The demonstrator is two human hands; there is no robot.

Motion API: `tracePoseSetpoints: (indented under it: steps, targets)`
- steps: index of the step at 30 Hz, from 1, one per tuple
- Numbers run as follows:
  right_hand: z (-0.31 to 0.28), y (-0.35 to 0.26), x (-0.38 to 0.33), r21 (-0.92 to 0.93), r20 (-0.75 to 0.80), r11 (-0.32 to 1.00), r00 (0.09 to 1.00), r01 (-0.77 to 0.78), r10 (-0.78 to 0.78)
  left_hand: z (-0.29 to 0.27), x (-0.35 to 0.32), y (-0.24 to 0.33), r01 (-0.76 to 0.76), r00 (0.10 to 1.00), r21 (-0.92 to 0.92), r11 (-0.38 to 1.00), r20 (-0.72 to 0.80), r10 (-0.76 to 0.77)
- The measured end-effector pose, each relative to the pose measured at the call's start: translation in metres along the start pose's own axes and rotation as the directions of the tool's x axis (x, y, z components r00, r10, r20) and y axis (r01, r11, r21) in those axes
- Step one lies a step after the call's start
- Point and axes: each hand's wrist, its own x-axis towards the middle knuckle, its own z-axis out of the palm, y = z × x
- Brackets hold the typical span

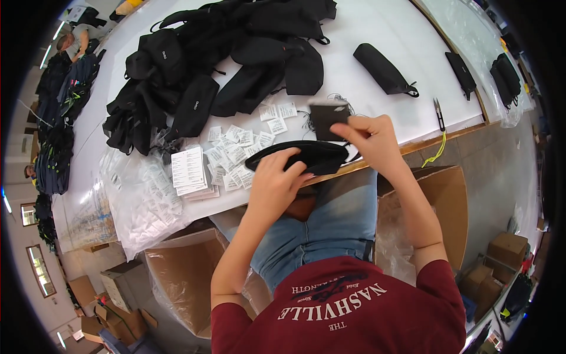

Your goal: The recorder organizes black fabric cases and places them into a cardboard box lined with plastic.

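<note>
1. The pouch (339, 154) sits at the worktop's (336, 29) near edge, in front of the person, and looks to be mid-handling, not finished.
2. It is black, soft and curved, with a dark hollow along its upper side.
3. The left hand (276, 177) has its grip closed around the pouch.
4. The right hand (374, 138) brings thumb and fingers to a dark, blurred card (327, 123); whether its grip holds it, I cannot tell.
5. Many white labels (233, 150) lie loose to the left, so plenty appear unused.
6. Beyond them is a large heap (236, 53) of black pouches, probably awaiting work.
7. A lone pouch (383, 69) lies apart on the right, possibly done; snips (439, 115) rest nearer.
</note>
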Motion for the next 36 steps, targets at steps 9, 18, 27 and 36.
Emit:
tracePoseSetpoints:
  steps: [9,18,27,36]
  targets:
    - [0.027,0.034,-0.019,-0.508,0.259,0.807,0.947,0.3,-0.188,0.047,-0.006,0.004,0.066,0.969,-0.229,0.971,-0.216,-0.117]
    - [0.023,0.046,-0.037,-0.484,0.461,0.713,0.841,0.507,-0.285,0.02,-0.012,-0.002,0.092,0.994,0.01,0.996,-0.056,-0.091]
    - [0.02,0.04,-0.034,-0.471,0.468,0.678,0.811,0.564,-0.35,-0.022,-0.071,-0.065,0.514,0.843,0.24,0.823,0.035,-0.537]
    - [0.026,0.016,-0.025,-0.478,0.559,0.552,0.721,0.683,-0.408,-0.041,-0.023,-0.007,0.276,0.899,-0.223,0.935,-0.285,-0.334]
